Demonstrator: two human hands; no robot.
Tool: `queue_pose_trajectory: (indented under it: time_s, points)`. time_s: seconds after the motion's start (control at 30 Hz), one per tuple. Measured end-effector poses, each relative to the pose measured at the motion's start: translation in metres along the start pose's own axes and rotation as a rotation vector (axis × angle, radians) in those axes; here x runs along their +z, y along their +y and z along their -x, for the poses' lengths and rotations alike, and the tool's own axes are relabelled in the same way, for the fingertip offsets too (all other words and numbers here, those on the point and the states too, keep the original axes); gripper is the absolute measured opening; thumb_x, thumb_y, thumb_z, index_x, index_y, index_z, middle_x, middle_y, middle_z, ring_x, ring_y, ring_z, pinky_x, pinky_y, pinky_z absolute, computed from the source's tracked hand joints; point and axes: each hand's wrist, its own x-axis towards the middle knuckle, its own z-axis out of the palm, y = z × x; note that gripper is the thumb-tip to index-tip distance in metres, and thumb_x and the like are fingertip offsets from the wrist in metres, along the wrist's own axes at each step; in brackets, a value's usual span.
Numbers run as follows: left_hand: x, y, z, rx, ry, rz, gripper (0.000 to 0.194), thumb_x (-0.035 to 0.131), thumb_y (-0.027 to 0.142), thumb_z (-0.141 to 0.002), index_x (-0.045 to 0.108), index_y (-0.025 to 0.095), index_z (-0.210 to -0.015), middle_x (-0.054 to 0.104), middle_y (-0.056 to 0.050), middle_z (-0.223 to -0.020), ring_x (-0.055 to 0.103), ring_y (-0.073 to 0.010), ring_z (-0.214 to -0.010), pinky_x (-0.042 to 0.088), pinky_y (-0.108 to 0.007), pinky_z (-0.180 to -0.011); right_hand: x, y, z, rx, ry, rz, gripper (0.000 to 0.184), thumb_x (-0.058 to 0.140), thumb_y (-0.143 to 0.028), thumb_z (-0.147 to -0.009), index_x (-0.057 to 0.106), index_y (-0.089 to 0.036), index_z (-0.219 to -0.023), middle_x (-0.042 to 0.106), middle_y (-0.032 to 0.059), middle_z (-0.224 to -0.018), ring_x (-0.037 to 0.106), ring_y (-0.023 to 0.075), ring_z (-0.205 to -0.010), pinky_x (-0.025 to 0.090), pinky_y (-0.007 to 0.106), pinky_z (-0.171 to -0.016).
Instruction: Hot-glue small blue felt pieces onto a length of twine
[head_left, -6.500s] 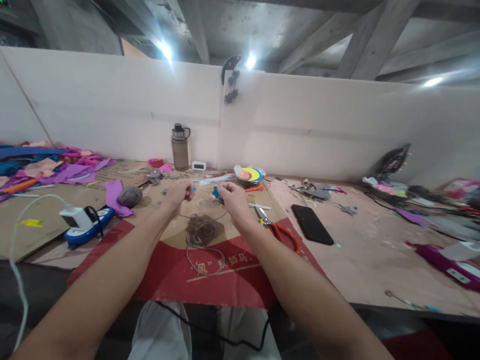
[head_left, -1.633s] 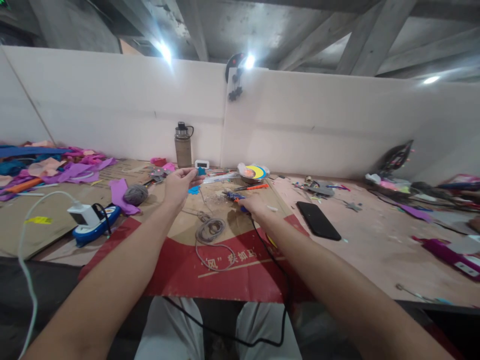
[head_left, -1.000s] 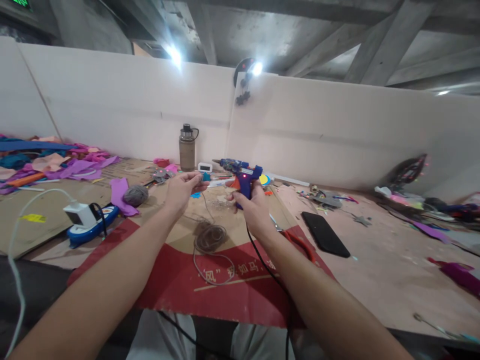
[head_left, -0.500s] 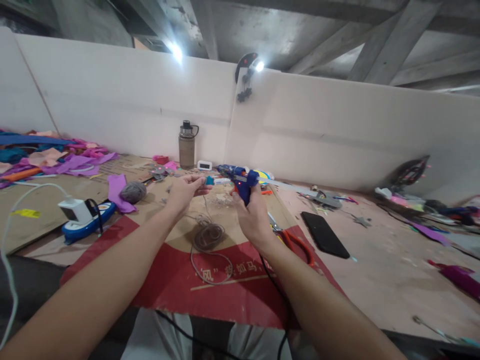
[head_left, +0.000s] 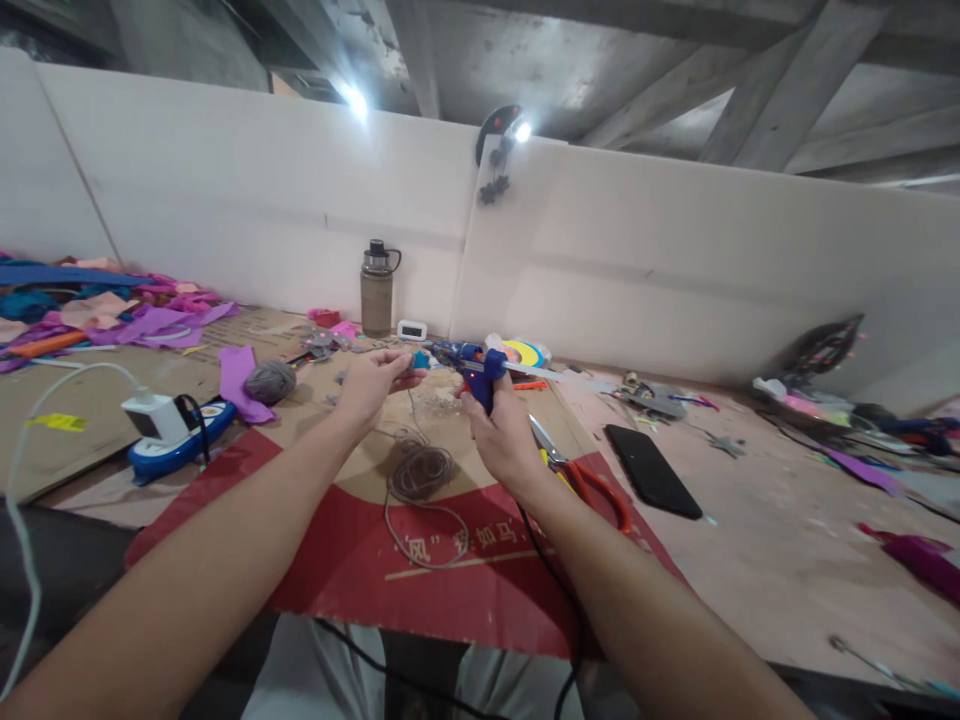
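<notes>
Between the fingertips of my left hand (head_left: 381,382) is a small blue piece (head_left: 421,360), its exact kind too small to make out. My right hand (head_left: 501,430) is wrapped round the handle of a blue glue gun (head_left: 480,378). A long whitish glue stick (head_left: 559,376) sticks out of its back end. The gun's nozzle points left, close to the blue piece; whether they touch I cannot tell. Below my hands a loose coil of thin grey-brown cord (head_left: 420,472) lies on the cardboard, and one strand rises toward my left hand.
Scissors with red-orange handles (head_left: 592,490) lie beside my right wrist, near a black phone (head_left: 651,470). A bottle (head_left: 376,292) stands at the back. On the left are a grey yarn ball (head_left: 270,382), a blue power strip (head_left: 180,445) and felt scraps (head_left: 150,325).
My right hand has brought the glue gun slightly left, so its nozzle is nearer the blue piece. My left hand has hardly moved and keeps its pinch.
</notes>
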Motion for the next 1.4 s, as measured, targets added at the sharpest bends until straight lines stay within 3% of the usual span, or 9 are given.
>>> queue_pose_trajectory:
  time_s: [0.13,0.43,0.67,1.4]
  points:
    - [0.0017,0.0,0.0003,0.026,0.005,0.008,0.01,0.073,0.017,-0.075,0.065,0.011,-0.073,0.069,-0.005,-0.066,0.069,-0.0148,-0.062,0.057,-0.029,-0.067,-0.0034,-0.0093,-0.0003,0.037,-0.005,-0.013,0.047,0.048,-0.032,-0.09,0.045,-0.017,-0.134,0.066,0.0153,-0.117,0.063,0.0274,-0.103,0.047,0.041,-0.091]
    - [0.0048,0.0027,0.0045,0.036,-0.005,-0.006,0.01,0.072,0.017,-0.076,0.065,0.011,-0.075,0.069,-0.005,-0.066,0.069,-0.0152,-0.062,0.057,-0.029,-0.068,-0.0009,-0.0069,0.0002,-0.006,-0.021,0.013,0.046,0.048,-0.029,-0.09,0.045,-0.017,-0.134,0.064,0.0153,-0.119,0.061,0.0283,-0.109,0.047,0.041,-0.092]
    - [0.0081,0.0067,0.0076,0.05,0.004,-0.058,0.012,0.074,0.019,-0.074,0.066,0.011,-0.074,0.069,-0.006,-0.067,0.069,-0.0166,-0.06,0.058,-0.034,-0.071,-0.0009,-0.0076,-0.0002,0.019,-0.024,0.087,0.046,0.049,-0.03,-0.089,0.046,-0.018,-0.133,0.067,0.0154,-0.109,0.063,0.029,-0.097,0.048,0.042,-0.085]
    - [0.0063,0.0054,0.0057,0.083,-0.023,-0.07,0.011,0.072,0.019,-0.075,0.066,0.011,-0.076,0.07,-0.005,-0.067,0.069,-0.0152,-0.061,0.059,-0.031,-0.069,-0.0018,-0.0088,0.0002,0.027,-0.024,0.103,0.038,0.047,-0.031,-0.089,0.05,-0.015,-0.123,0.066,0.0173,-0.106,0.063,0.0297,-0.094,0.047,0.044,-0.083]
